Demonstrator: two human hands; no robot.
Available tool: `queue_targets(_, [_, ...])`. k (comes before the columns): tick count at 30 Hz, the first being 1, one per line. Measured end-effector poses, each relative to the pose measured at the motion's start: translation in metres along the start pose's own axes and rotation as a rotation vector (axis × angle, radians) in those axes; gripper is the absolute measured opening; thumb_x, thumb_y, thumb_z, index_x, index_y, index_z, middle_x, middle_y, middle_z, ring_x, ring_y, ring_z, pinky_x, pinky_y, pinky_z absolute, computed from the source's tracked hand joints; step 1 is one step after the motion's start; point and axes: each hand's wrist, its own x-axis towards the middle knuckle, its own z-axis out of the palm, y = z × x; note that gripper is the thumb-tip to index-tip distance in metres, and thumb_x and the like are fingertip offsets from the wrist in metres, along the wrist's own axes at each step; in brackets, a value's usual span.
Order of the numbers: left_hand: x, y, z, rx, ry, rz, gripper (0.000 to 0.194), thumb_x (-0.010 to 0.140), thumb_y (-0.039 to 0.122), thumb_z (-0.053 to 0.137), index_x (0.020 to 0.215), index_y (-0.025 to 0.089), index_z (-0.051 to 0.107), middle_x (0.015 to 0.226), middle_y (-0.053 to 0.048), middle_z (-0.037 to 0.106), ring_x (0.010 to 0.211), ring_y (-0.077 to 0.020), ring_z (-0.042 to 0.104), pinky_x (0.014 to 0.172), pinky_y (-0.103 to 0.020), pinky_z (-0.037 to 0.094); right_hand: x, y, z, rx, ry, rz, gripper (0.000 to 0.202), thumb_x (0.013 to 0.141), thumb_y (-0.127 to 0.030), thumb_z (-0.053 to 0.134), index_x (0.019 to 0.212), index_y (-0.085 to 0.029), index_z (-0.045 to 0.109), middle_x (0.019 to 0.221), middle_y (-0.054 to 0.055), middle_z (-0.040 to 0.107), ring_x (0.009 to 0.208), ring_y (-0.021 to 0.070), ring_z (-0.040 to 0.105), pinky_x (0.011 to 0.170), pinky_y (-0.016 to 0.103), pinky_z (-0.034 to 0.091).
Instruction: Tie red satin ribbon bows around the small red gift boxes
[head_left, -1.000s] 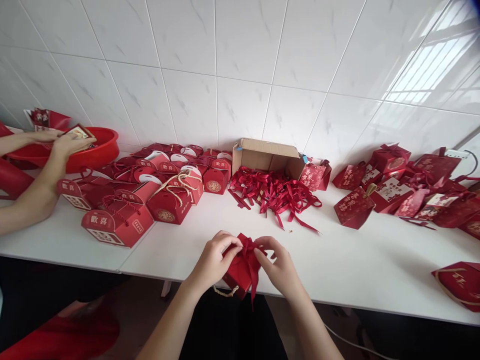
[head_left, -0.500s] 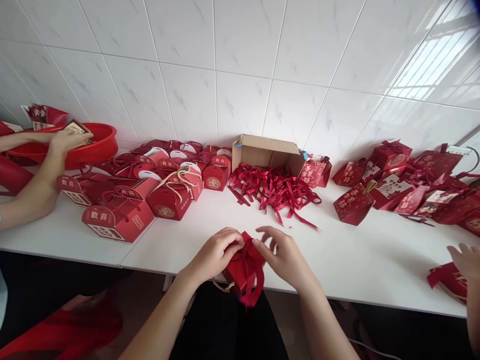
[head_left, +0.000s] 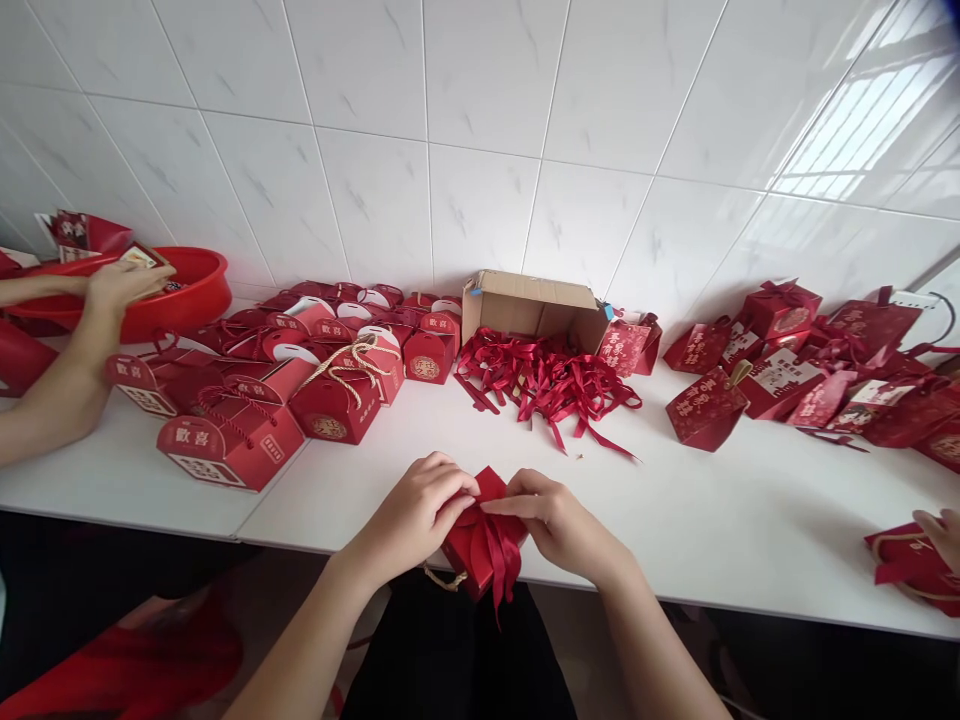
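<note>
The red box is at the near edge of the table, its ribbon bow pinched between narrowed fingers of left hand and right hand. Beyond, loose ribbons lie by an open carton

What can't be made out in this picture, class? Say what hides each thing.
Head view:
- The knot of the ribbon: behind the fingertips of the left hand and right hand.
- Lower inside of the cardboard carton: behind the heaped ribbons.
- Most contents of the red basin: behind its rim and a co-worker's hand.
- Far end of the right-hand gift box: covered by another hand, cut by the picture's edge.
</note>
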Motion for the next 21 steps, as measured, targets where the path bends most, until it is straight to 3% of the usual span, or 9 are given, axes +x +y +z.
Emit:
queue_targets(7, [0.002, -0.012, -0.004, 0.005, -0.004, -0.004, 0.016, 0.090, 0.014, 0.045, 0.093, 0.020, 0.059, 0.091, -0.003, 0.064, 0.091, -0.0181, 0.055, 0.082, -0.032, 0.045, -0.005, 0.003, 0.004, 0.022, -0.102, -0.016, 0.049, 0.086, -0.001, 0.044, 0.115, -0.033, 0.067, 0.094, 0.006, 0.051, 0.084, 0.0143, 0.055, 0.076, 0.028, 0.050])
queue_targets(15, [0.003, -0.003, -0.010, -0.068, -0.177, -0.062, 0.004, 0.083, 0.020, 0.056, 0.084, 0.022, 0.054, 0.093, -0.002, 0.053, 0.092, -0.0179, 0.051, 0.083, -0.031, 0.046, -0.003, 0.002, 0.005, 0.011, -0.067, -0.024, 0.044, 0.089, -0.003, 0.045, 0.111, -0.031, 0.070, 0.091, 0.005, 0.048, 0.079, 0.0134, 0.052, 0.070, 0.026, 0.049])
queue_targets(21, [0.005, -0.009, -0.006, -0.144, -0.260, -0.131, 0.006, 0.083, 0.025, 0.055, 0.088, 0.023, 0.053, 0.122, -0.007, 0.043, 0.121, -0.0236, 0.041, 0.099, -0.039, 0.042, -0.003, 0.003, 0.006, 0.033, -0.075, -0.009, 0.046, 0.090, -0.003, 0.042, 0.111, -0.033, 0.069, 0.091, 0.004, 0.047, 0.079, 0.0127, 0.051, 0.071, 0.027, 0.049])
